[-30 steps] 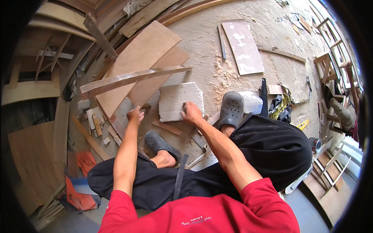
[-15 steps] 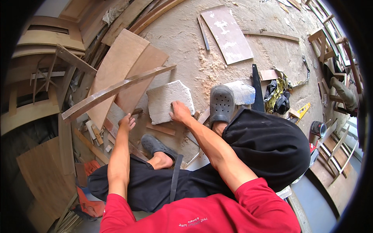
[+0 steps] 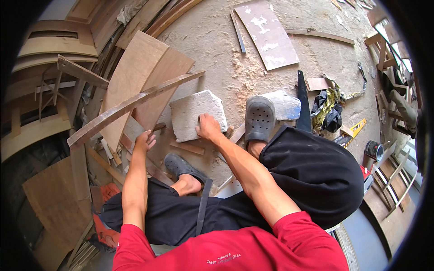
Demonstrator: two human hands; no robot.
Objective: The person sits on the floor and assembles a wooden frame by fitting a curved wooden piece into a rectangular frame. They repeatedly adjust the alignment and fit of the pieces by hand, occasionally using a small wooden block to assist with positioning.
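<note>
Plywood sheets (image 3: 133,74) lie overlapping ahead on our left, with a long wooden bar (image 3: 135,100) crossing over them. Between the sheets and our right gray clog (image 3: 260,119) we have the rough white block (image 3: 193,109). Our right hand (image 3: 208,127) rests on its near right part, fingers curled; we cannot tell whether they pinch anything. Our left hand (image 3: 145,140) is apart from it, fingers loosely spread. Just beside the block's near edge we see a short wood strip (image 3: 187,147).
</note>
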